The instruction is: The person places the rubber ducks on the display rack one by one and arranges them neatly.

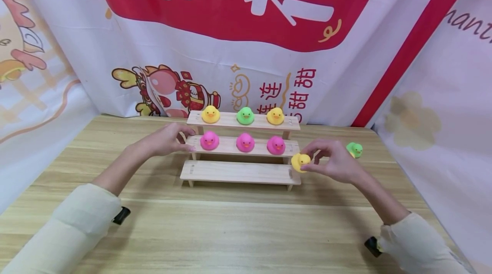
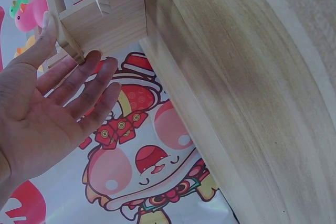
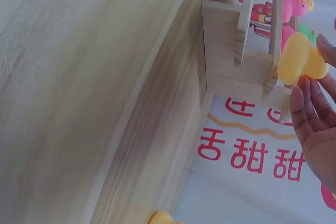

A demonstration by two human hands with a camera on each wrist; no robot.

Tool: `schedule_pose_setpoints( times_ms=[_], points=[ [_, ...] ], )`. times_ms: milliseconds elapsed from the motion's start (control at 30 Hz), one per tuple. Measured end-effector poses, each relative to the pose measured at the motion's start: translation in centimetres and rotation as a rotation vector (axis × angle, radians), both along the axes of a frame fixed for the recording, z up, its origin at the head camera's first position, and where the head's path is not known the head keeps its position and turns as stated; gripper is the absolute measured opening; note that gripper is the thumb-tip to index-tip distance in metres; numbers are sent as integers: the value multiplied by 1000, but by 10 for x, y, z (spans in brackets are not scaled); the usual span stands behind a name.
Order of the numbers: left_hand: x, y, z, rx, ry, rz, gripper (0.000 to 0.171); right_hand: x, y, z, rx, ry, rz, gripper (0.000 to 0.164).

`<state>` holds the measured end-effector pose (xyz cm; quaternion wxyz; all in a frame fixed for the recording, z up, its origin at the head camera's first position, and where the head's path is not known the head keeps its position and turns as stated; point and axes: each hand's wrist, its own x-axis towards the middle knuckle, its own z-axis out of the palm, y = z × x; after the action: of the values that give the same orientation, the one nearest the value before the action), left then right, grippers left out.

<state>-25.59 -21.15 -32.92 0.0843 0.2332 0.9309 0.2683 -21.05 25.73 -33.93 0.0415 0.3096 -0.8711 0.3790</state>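
A three-tier wooden display stand (image 1: 246, 173) stands on the table. My left hand (image 1: 169, 139) grips the left end of its middle tier, thumb on top and fingers beneath, as the left wrist view shows. My right hand (image 1: 334, 161) pinches a yellow rubber duck (image 1: 300, 162) between thumb and fingers, at the right end of the stand near the bottom tier. On the middle tier sit three pink ducks, the central pink duck (image 1: 245, 142) among them. The top tier carries a green duck (image 1: 245, 115) between a yellow duck (image 1: 210, 114) and another yellow duck (image 1: 275, 116).
A green duck (image 1: 355, 150) lies on the table right of the stand, with a bit of yellow beside it, partly hidden by my right hand. Behind the stand hangs a printed cloth (image 1: 215, 69). The wooden table (image 1: 230, 227) extends in front.
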Motion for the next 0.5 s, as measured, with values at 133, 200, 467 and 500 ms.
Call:
schedule_pose_setpoints(
  times_ms=[133, 200, 467, 500],
  points=[
    [-1, 0, -1, 4, -2, -2, 49, 1, -6, -1, -4, -25, 19, 29],
    [-2, -1, -1, 5, -1, -3, 50, 2, -9, 0, 0, -33, 26, 29],
    [-2, 0, -1, 3, -6, 6, 50, 3, -21, 0, 12, -30, 74, 30],
    [-2, 0, -1, 5, -7, 6, 50, 3, -23, 0, 11, -31, 81, 30]
  ],
)
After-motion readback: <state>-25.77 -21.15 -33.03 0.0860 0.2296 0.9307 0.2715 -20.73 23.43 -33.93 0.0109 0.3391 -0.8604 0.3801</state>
